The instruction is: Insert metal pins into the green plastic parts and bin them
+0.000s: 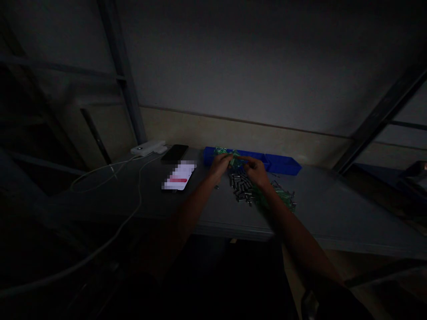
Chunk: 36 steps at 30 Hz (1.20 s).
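My left hand (220, 164) is closed on a small clear green plastic bag (235, 161) in front of the blue bins. Close on its right, my right hand (256, 171) has its index finger reaching to the bag while the other fingers are curled. Whatever those curled fingers hold is too dark to make out. Below the hands lies a pile of short metal cylinders (240, 186) on the table. More green plastic bags (283, 195) lie to its right, partly behind my right forearm. Similar green plastic (220, 151) shows in the left blue bin (208, 156).
A second blue bin (283, 165) adjoins on the right. Left on the grey table (207, 209) are a lit phone (182, 175), a dark phone (175, 153) and a white power strip (148, 147) with trailing cables. Metal frame posts (128, 98) and a wall stand behind.
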{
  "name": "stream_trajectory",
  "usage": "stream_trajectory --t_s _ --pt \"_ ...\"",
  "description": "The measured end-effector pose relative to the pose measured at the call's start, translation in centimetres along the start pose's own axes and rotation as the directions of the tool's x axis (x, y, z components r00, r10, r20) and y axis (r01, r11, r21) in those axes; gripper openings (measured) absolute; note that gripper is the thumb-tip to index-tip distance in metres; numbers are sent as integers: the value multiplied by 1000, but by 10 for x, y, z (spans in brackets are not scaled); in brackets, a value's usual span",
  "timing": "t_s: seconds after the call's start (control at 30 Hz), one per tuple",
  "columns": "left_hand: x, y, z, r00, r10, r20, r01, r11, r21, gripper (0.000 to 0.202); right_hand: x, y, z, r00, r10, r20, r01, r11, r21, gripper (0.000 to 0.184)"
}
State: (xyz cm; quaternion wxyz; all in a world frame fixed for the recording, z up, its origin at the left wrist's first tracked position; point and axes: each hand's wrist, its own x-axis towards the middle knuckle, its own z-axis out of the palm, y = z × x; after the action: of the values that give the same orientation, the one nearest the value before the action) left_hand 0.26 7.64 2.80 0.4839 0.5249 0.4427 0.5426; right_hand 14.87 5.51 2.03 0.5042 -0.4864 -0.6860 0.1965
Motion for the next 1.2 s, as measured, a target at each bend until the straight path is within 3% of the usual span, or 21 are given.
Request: stream_trajectory --t_s 0.13,0.27,0.37,0.47,0.57,0.67,0.77,0.87,0.97,1.1,1.2 --pt "0 -1 -1 994 110 6 -110 994 27 16 1 -2 -1 996 81 -27 -79 995 63 32" --pt "3 -3 0 979 190 77 -193 980 38 20 1 -4 0 975 221 2 -214 943 253 49" --pt "5 -5 1 941 295 167 -308 949 62 19 2 -3 0 948 317 25 -299 864 405 54" --pt "6 -8 1 892 400 213 -431 893 131 21 3 -1 0 939 343 -21 -295 833 468 45" --pt "7 -9 0 883 429 192 -466 853 237 25 4 2 -1 943 325 -75 -257 851 458 42" --pt "5 -7 -1 917 366 161 -398 873 282 24 5 2 -1 961 249 -123 -183 901 392 36" --pt "2 -4 0 963 230 138 -257 939 230 13 5 0 0 979 127 -162 -73 950 304 30" --pt "2 -1 0 992 57 109 -73 986 153 42 3 -2 2 986 33 -162 3 977 215 28" --pt "5 -2 -1 990 -109 94 103 992 67 61 -1 -4 4 993 -39 -108 50 994 100 30" --pt "6 -3 -1 994 -108 34 110 992 -65 34 -2 -2 3 995 -96 -24 95 995 -13 32" --pt "3 -3 0 998 -45 53 46 998 -34 11 -2 -2 1 997 -77 15 78 997 -13 34"
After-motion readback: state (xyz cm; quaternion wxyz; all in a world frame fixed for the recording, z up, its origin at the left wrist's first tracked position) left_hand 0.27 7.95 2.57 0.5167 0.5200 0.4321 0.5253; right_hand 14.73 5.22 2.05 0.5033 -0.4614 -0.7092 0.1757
